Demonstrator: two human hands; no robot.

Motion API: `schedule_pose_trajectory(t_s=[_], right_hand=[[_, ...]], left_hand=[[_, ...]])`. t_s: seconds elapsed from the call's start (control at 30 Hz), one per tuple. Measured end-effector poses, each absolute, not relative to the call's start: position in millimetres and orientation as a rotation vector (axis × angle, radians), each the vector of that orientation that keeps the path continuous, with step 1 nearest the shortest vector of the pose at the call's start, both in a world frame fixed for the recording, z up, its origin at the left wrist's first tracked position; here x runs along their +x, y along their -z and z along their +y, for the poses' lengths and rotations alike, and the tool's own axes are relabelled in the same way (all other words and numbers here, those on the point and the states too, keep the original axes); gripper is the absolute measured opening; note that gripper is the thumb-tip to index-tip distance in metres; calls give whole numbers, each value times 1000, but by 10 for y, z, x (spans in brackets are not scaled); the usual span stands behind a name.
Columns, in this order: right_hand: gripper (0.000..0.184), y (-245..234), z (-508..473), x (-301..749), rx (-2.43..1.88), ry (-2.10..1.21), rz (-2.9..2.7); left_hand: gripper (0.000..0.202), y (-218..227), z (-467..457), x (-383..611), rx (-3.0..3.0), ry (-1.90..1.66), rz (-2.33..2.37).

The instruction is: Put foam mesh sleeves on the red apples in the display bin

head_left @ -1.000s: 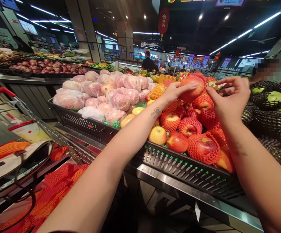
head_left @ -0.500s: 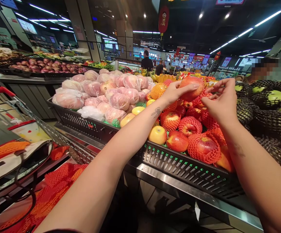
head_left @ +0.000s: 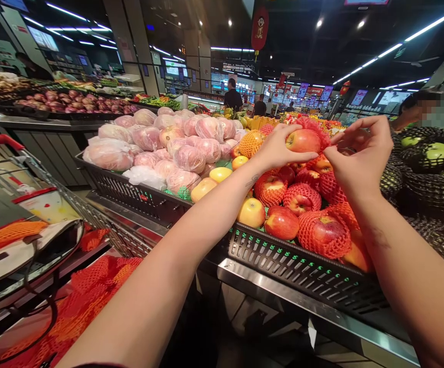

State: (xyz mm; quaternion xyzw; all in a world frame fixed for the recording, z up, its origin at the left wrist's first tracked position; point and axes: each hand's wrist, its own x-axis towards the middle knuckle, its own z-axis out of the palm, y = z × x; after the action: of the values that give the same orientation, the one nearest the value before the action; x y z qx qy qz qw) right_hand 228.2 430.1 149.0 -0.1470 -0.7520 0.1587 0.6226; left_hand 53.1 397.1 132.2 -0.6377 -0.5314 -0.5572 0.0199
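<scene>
My left hand (head_left: 277,148) grips a red apple (head_left: 303,140) and holds it up above a black crate (head_left: 298,263) of apples. A red foam net (head_left: 319,132) sits on the far side of that apple. My right hand (head_left: 357,153) is closed in a pinch on the net's edge, right beside the apple. Below both hands lie several apples (head_left: 281,223), most of them in red foam nets, with a few yellow ones (head_left: 251,212) at the crate's left.
A neighbouring crate holds fruit in plastic bags (head_left: 176,148). Green fruit in black nets (head_left: 432,168) lies at right. A shopping cart (head_left: 33,240) with orange nets and a bag stands at left. People stand in the aisle behind; a steel ledge (head_left: 313,306) runs along the display.
The apple has turned in my left hand and the net has slid towards its far side. My right hand moved from an open reach to a pinch on the net.
</scene>
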Motion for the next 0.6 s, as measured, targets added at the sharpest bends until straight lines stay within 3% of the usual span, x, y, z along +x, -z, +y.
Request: schedule_pose_trajectory(t_s=[0.13, 0.3, 0.47, 0.6], right_hand=[[31, -1469, 4241, 2282, -269, -348, -1830], [29, -1451, 4203, 2248, -240, -417, -1958], [57, -1415, 4306, 2235, -521, -376, -1935], [40, -1404, 4348, 2264, -777, -420, -2114]], left_hand=[[62, -1326, 3945, 563, -1820, 1697, -1746], [64, -1349, 3933, 555, -1721, 1829, -1723], [54, -1348, 3989, 569, -1887, 2137, -1544], [48, -1318, 4042, 606, -2172, 2181, -1455]])
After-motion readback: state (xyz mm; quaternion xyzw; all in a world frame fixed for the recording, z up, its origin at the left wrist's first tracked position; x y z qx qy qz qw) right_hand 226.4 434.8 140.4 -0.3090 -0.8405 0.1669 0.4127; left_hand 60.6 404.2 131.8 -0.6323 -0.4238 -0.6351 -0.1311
